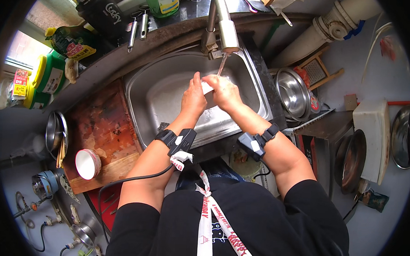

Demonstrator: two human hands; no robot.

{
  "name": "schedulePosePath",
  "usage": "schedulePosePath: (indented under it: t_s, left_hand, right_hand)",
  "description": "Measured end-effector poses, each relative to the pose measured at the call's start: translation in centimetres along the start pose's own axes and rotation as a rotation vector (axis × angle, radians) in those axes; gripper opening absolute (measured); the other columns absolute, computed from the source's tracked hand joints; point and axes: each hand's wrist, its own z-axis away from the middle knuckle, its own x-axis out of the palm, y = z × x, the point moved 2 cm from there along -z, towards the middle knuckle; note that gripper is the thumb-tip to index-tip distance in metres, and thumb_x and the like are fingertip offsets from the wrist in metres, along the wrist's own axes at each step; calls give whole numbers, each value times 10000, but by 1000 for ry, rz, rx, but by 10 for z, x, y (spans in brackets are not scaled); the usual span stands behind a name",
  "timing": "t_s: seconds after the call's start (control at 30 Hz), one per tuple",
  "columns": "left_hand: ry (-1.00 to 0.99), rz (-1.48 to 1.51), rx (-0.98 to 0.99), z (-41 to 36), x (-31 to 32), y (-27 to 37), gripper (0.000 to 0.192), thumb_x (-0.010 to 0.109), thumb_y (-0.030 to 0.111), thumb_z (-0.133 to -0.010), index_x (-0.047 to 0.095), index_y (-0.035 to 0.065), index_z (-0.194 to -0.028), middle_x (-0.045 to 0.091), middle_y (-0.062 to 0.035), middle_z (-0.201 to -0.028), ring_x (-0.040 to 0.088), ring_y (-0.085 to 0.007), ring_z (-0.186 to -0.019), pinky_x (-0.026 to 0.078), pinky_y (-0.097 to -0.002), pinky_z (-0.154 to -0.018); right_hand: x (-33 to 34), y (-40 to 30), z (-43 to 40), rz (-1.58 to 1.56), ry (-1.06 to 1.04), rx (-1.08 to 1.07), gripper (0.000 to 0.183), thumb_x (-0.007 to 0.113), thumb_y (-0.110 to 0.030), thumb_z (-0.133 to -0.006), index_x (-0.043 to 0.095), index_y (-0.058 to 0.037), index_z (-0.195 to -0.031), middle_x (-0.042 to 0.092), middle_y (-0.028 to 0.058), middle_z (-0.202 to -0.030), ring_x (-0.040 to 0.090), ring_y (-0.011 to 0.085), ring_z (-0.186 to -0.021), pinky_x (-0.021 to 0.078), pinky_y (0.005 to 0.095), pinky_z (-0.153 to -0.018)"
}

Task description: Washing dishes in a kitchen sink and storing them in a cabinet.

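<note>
Over the stainless steel sink (pixel 158 92), a white object (pixel 207 87), perhaps a small bowl, is held between both hands. My left hand (pixel 194 97) grips its left side with the fingers pointing up. My right hand (pixel 225 92) holds its other side, the fingers curled over it. Most of the object is hidden by the hands. Water (pixel 222 65) runs from the metal faucet (pixel 228 34) onto or just behind my right hand. A dark scouring pad (pixel 163 126) lies in the sink near my left wrist.
A white bowl (pixel 86 164) sits on the worn wooden board (pixel 100 121) at the left. Steel bowls (pixel 292 93) stand right of the sink. Behind it, a ledge holds a green bottle (pixel 162 3), a black flask (pixel 100 12) and metal-handled utensils (pixel 144 26).
</note>
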Motion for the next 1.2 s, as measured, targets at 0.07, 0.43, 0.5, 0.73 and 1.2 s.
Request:
schedulePosePath:
  t_s: [0.07,0.43,0.5,0.73,1.2]
  left_hand:
    - [8,3,35,-2,0,-2,530,505,7,-716,331,64,-1213,466,-170,-1087,540,-368,-887,452,-428,-742]
    - [22,123,217,-34,-1,31,355,484,18,-695,577,149,-1011,572,-67,-969,549,-302,-890,443,-392,-766]
    - [-157,232,99,-46,10,29,390,435,-40,-680,583,82,-1019,558,-133,-1058,547,-264,-967,433,-288,-794]
    - [-73,757,-84,-22,47,-7,380,475,22,-719,473,28,-1098,572,-165,-1025,548,-242,-953,411,-302,-822]
    - [-6,106,-53,-11,-3,-5,390,472,-48,-692,441,35,-1073,528,-206,-1027,504,-377,-971,424,-399,-796]
  right_hand:
    - [7,33,-1,-597,-159,197,297,462,-57,-788,536,-69,-1076,588,98,-993,576,217,-902,457,292,-777]
    - [24,19,47,-1454,-34,830,356,500,-109,-817,395,-40,-1150,490,135,-1090,545,290,-948,517,421,-745]
    - [27,20,52,-1596,28,833,381,404,-31,-839,300,7,-1204,423,187,-1155,511,336,-992,503,451,-790]
    - [41,11,48,-1832,281,983,375,414,-52,-860,288,12,-1208,413,183,-1151,490,317,-1018,470,448,-835]
    - [21,34,9,-572,268,520,204,439,-54,-783,605,-19,-896,623,145,-787,610,241,-764,476,327,-629]
